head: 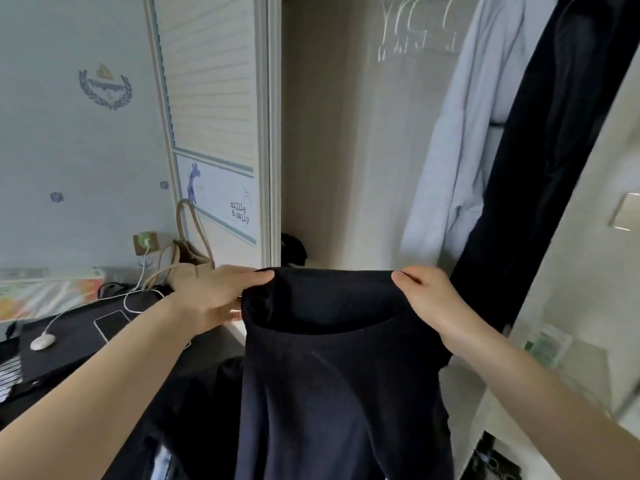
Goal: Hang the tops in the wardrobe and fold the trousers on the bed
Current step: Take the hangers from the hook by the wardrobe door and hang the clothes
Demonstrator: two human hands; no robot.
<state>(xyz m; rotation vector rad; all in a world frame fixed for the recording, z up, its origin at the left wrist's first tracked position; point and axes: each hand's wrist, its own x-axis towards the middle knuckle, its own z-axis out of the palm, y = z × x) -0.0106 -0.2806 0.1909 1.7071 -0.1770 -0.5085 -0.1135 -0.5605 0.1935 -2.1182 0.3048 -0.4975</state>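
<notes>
the left hand and the right hand are both closed on the upper edge of a dark garment, one at each corner, thumbs on the near side. the edge is stretched level between the two hands and the rest of the cloth hangs straight down out of view. whether the garment is a top or trousers cannot be told. it is held up in front of the open wardrobe. to the left and lower, a dark surface carries a phone, a white mouse and a white cable. a beige bag leans against the louvred wardrobe door behind it. inside the wardrobe, a pale blue garment hangs at the right, with a long dark garment just beside it. empty clear hangers hang near the top, blurred. a small dark item lies low in the wardrobe's back corner.
</notes>
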